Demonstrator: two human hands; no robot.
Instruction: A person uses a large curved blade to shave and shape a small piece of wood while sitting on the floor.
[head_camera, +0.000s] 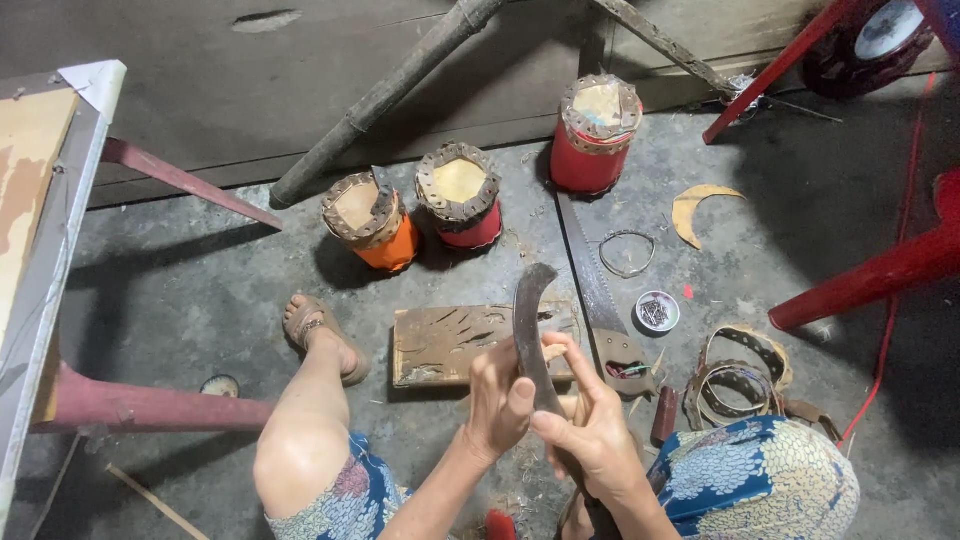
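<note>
Two red drums (590, 135), one orange drum (372, 222), blue patterned shorts (760, 475).

Both forearms entered from bottom of frame, converged at centre. Left hand (498, 400): fingers curled shut, thumb up, back of hand facing camera, wrist bent inward. Right hand (592, 425): just beside left, touching it; fingers (572, 352) extended upward and partly bent, thumb pressed across front. Both hands clamped closed in grip. Left knee (300, 450) bare, raised; left foot (322, 335) in sandal, flat on ground. Right knee (775, 475) cloth-covered.
</note>
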